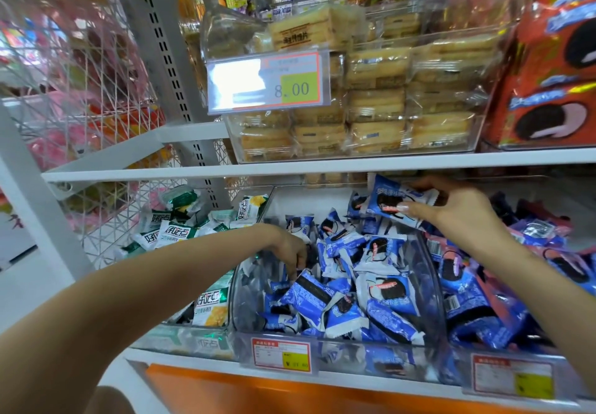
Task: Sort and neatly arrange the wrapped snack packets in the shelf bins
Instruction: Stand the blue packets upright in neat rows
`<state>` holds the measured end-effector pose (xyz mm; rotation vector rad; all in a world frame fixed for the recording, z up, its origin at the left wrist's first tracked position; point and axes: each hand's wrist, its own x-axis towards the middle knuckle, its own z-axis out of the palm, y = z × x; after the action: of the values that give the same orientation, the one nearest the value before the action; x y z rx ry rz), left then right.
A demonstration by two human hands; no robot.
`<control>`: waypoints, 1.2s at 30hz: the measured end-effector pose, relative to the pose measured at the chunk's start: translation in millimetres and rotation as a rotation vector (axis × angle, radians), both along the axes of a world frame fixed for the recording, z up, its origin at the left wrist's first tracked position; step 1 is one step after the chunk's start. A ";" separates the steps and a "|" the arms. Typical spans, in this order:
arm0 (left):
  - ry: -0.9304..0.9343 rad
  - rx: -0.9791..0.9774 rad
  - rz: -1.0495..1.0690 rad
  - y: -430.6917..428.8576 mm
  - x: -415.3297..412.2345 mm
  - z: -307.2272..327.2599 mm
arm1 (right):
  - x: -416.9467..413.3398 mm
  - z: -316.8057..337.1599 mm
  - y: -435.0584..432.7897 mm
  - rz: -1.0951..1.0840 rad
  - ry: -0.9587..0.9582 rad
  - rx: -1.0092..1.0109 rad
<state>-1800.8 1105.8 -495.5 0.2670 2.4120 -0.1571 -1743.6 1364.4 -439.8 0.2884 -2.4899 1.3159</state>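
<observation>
Right grip (464, 216) pinches one glossy blue-and-white film packet (392, 202), pillow-shaped with crimped ends, above the rear of the middle bin (433, 287). Its long axis runs left-right, printed face toward the camera. Left grip (292, 249) dips curled fingers into the packet heap (371, 287); what it holds cannot be told. The middle bin is one of three clear curved plastic ones.

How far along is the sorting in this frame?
Done: the middle bin shows only blue packets, though jumbled. In hand: the right hand pinches a blue packet above it; the left hand reaches into that bin. Left: the right bin mixes blue and pink packets; the green packets lie untidy.
</observation>
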 end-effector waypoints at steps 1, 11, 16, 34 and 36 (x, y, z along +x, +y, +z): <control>0.002 0.014 0.002 -0.6 1.0 2.0 | 0.0 0.3 -0.2 -0.003 0.002 0.001; 0.524 -0.360 -0.273 -1.7 2.8 7.0 | 2.8 1.0 0.3 0.007 0.001 0.006; 0.571 -0.421 -0.333 1.9 1.3 7.9 | 2.2 -0.6 1.6 0.004 0.001 0.010; 0.573 -0.145 -0.107 -22.1 -50.1 11.8 | -3.8 -3.7 0.6 -0.031 -0.006 0.067; 0.562 -0.158 -0.126 -22.2 -49.5 13.2 | -5.8 -5.6 0.3 -0.087 0.013 0.086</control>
<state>-1850.4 1083.6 -482.3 0.3353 2.9152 -0.5402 -1749.4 1364.7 -445.4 0.2045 -2.5221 1.1714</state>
